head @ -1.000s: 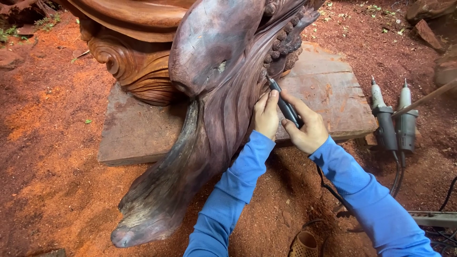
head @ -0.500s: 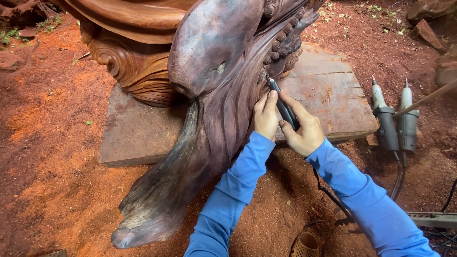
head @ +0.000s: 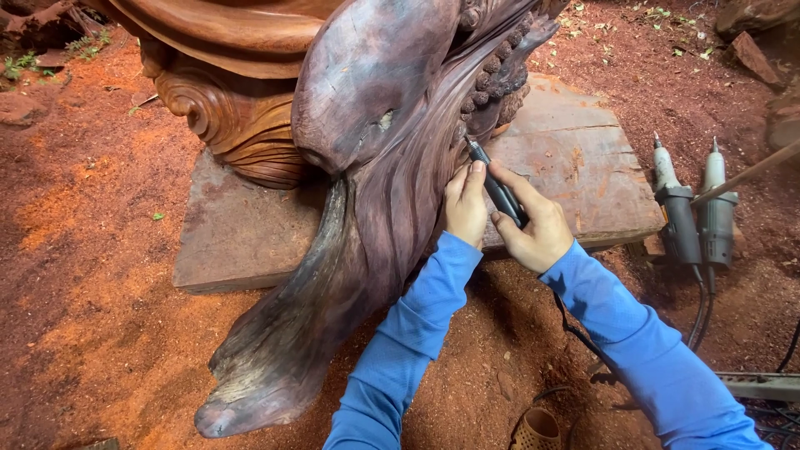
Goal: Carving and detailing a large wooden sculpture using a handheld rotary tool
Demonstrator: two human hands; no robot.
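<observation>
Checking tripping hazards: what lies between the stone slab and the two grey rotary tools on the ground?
In the head view, only bare red dirt separates the slab from the tools.

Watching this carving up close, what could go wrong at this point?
The left hand rests on the dark purplish carved wooden sculpture right beside the tip of the slim black rotary carving tool that the right hand grips; a slip could nick those fingers. A skid could also scar the fine carved grooves. The tool's black cord trails over the red soil near the person and might snag.
</observation>
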